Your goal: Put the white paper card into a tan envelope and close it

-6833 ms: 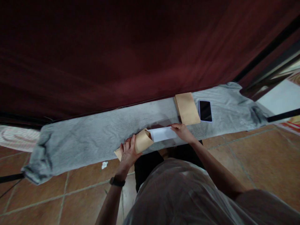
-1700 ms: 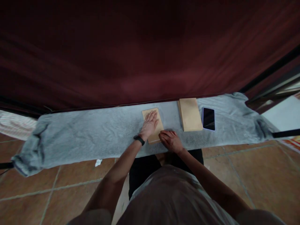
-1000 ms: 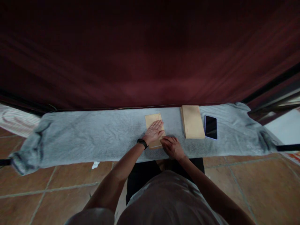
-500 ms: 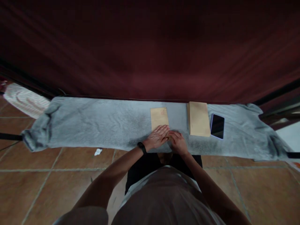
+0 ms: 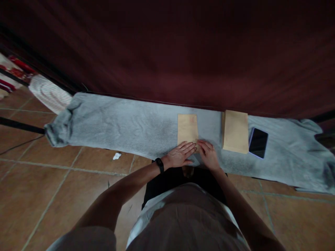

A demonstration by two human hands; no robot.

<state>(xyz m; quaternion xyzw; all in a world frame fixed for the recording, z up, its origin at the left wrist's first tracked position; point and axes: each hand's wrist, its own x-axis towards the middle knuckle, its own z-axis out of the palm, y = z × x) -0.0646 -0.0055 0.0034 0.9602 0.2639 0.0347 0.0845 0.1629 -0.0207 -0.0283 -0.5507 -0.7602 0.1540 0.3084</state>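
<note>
Envelope [image 5: 187,128] lay flat on the grey-covered desk [image 5: 125,122], its long axis running away from the person, its near end just short of the desk's front edge. Left hand [image 5: 180,155] and right hand [image 5: 209,155] pressed that near end, fingers spread flat, gripping nothing. Open cloth stretched leftward; a stack [image 5: 235,131] and phone [image 5: 258,142] sat to the right.

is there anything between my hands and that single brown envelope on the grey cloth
Nothing visible. Both the left hand and right hand already rest flat on the near end of the envelope.
</note>
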